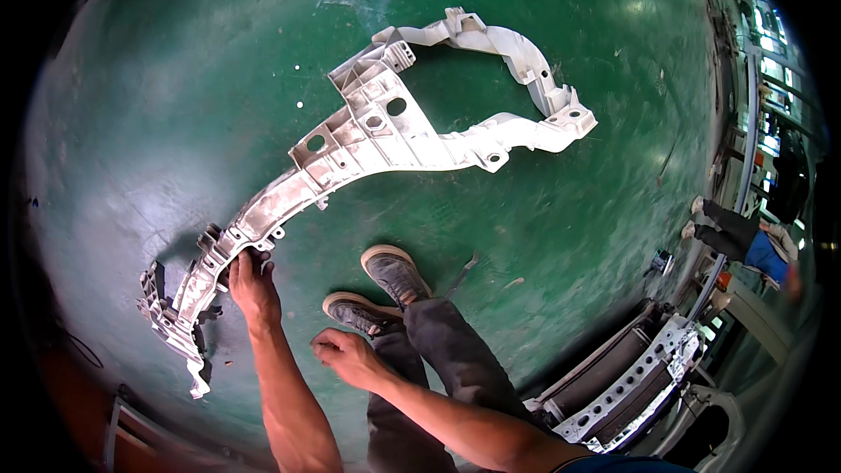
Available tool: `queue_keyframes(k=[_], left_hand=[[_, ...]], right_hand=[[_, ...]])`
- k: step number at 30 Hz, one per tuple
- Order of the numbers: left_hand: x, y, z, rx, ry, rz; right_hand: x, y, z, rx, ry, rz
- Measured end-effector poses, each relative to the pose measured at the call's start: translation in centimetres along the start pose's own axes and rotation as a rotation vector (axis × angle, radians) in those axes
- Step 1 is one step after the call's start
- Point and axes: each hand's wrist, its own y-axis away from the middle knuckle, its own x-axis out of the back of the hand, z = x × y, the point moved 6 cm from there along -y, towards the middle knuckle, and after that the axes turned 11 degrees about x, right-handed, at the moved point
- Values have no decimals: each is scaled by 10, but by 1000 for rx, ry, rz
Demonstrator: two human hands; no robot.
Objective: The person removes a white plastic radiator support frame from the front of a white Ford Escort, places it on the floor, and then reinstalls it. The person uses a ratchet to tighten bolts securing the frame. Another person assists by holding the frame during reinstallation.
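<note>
A long, curved white car front-end frame (pixel 363 153) lies across the green floor, with ribs, round holes and mounting tabs along it. Its far right end forms a loop, and dark, dirty marks show on its ribbed middle. Near its left end, my left hand (pixel 252 292) has its fingers closed at the lower edge of the frame; the fingertips are partly hidden against it. My right hand (pixel 346 357) hangs before my shoes, apart from the frame. Its fingers are curled in and nothing shows in them.
My grey shoes (pixel 396 273) stand just below the frame's middle. At the lower right is a car front-end assembly (pixel 613 385) with a perforated silver beam. Another person (pixel 745 236) in blue stands far right, beside a long rail (pixel 750 131) and shelving.
</note>
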Motion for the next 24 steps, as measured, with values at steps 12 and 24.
queue_keyframes(k=[12, 24], left_hand=[[6, -27, -12, -147, 317, -319], [-5, 4, 0, 141, 557, -245]], right_hand=[[-9, 0, 5, -26, -95, 34], [-12, -2, -14, -98, -107, 13]])
